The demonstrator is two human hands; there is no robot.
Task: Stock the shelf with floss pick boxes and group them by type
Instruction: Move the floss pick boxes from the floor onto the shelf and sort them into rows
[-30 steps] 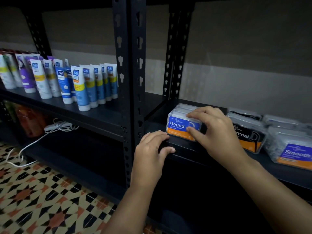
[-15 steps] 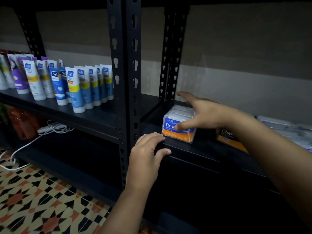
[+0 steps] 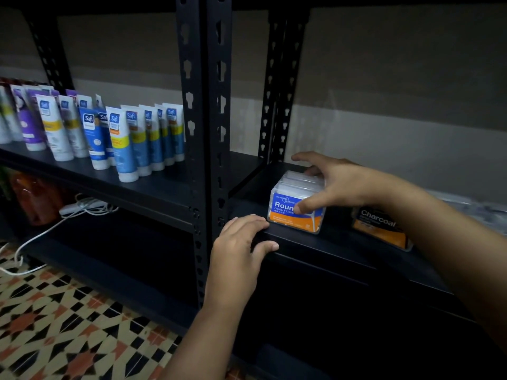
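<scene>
Two hands at work: my right hand (image 3: 333,185) pinches the Round floss box (image 3: 296,208) on the shelf (image 3: 343,248); my left hand (image 3: 241,248) rests spread along its edge.

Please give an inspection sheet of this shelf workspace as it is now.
Surface: dark metal shelf, black uprights.
Job's things: Round floss box near the front edge; Charcoal box to its right, apart.
Clutter: nothing seen.
Hands: right hand spans the Round box, thumb on its label; left hand rests on the shelf edge.
Cables: white cable on the lower left shelf.
Surroundings: tubes on the neighbouring shelf; patterned floor tiles.
</scene>
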